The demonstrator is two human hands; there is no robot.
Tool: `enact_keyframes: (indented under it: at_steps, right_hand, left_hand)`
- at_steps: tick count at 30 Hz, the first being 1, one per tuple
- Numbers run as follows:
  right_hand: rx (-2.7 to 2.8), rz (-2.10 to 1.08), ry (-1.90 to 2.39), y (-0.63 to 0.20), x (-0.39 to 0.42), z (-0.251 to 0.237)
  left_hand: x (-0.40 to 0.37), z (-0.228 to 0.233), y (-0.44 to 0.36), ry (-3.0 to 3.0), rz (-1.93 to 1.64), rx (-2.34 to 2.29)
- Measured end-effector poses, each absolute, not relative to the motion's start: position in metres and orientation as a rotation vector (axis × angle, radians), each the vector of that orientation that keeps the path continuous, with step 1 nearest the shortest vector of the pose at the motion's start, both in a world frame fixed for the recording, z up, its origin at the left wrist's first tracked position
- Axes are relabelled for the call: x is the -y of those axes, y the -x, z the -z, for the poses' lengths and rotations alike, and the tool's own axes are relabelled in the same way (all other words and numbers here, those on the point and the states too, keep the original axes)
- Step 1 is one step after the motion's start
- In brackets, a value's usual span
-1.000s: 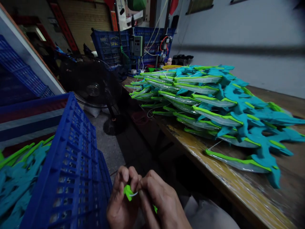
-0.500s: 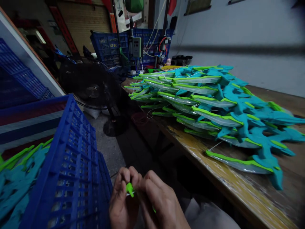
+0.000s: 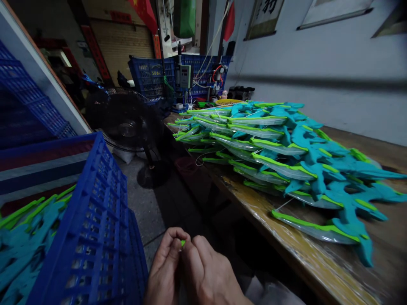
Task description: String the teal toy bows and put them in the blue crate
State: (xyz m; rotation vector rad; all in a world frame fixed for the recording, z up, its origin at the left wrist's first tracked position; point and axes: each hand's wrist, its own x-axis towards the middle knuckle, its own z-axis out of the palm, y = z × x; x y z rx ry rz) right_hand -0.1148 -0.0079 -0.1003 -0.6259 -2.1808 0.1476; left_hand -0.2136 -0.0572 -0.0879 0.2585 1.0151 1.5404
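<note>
My left hand and my right hand meet at the bottom middle of the view, fingertips pinched together on a small green piece. Only a sliver of that piece shows between the fingers. To the right lies a pile of teal and green toy pieces on a wooden table. A blue crate stands just left of my left hand, filled with more teal and green pieces.
A black floor fan stands on the floor ahead. Blue crates and a small machine with cables sit at the table's far end. A grey wall runs along the right. More blue crates rise at the left.
My hands have slipped lower in the view and closed tighter over the green piece, so less of it shows. The view has tilted up a little.
</note>
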Motion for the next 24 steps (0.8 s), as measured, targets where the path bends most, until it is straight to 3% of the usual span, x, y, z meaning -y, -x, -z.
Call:
enact_keyframes:
  at_steps: [11,17,22,24]
  right_hand:
    - [1.868,-0.475,0.738,0.087,-0.035,0.030]
    - [1.904,-0.930,0.733,0.066,-0.017,0.069]
    - [1.955,-0.937,0.562,0.046,-0.005,0.090]
    - [1.873,-1.075,0.613,0.040,-0.006,0.089]
  left_hand:
    - [0.048,0.099,0.196,-0.521,-1.462,-1.098]
    - [0.049,0.095,0.186,-0.548,-1.500,-1.069]
    - [0.050,0.091,0.179,-0.562,-1.505,-1.048]
    - [0.050,0.091,0.177,-0.626,-1.491,-1.041]
